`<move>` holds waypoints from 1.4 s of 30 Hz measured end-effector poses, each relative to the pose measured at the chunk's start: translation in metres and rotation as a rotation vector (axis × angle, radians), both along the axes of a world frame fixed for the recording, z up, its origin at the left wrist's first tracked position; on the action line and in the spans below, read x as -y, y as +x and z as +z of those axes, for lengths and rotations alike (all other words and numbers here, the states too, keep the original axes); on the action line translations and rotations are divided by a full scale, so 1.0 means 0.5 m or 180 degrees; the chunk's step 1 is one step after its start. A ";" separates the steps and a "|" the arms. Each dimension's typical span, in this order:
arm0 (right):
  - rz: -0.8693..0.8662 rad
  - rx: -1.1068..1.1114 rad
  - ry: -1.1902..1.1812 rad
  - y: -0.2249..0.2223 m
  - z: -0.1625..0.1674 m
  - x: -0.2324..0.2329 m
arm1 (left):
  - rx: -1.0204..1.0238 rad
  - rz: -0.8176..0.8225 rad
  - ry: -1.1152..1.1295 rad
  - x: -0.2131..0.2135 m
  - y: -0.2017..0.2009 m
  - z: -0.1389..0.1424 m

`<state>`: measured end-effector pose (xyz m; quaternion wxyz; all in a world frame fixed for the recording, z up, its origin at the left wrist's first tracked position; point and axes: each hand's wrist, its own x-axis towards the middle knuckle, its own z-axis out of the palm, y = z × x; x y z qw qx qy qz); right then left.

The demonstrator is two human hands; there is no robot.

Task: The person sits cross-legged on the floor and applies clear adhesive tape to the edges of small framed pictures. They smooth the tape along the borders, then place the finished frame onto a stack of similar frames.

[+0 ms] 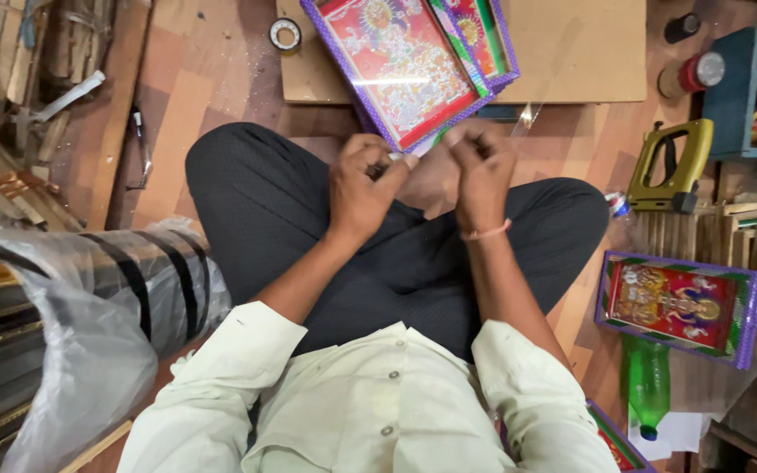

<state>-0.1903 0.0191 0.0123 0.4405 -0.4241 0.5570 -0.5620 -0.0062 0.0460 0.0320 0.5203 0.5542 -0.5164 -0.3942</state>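
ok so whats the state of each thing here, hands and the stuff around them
left hand: fingers curled, pinching something too small to tell
right hand: fingers curled close beside the left
large framed picture: lying flat, face up, on a board
second framed picture: flat, partly over the large one
small framed picture: flat, face up, apart
staple gun: set down, untouched
green bottle: lying on its side
tape roll: lying flat

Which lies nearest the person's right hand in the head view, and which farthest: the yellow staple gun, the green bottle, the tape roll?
From the right hand:
1. Yellow staple gun, to its right.
2. Tape roll, upper left.
3. Green bottle, lower right.
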 end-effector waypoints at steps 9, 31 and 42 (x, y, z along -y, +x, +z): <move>-0.0327 -0.0527 -0.0061 -0.093 -0.037 0.140 | 0.0287 0.0404 0.0143 0.037 -0.008 -0.025; -0.0548 -0.1263 0.0042 -0.075 0.000 0.143 | 0.0181 0.0406 0.0253 0.045 -0.024 -0.046; -0.0522 -0.1282 -0.0080 -0.082 -0.019 0.146 | 0.0097 0.0410 0.0251 0.045 -0.021 -0.053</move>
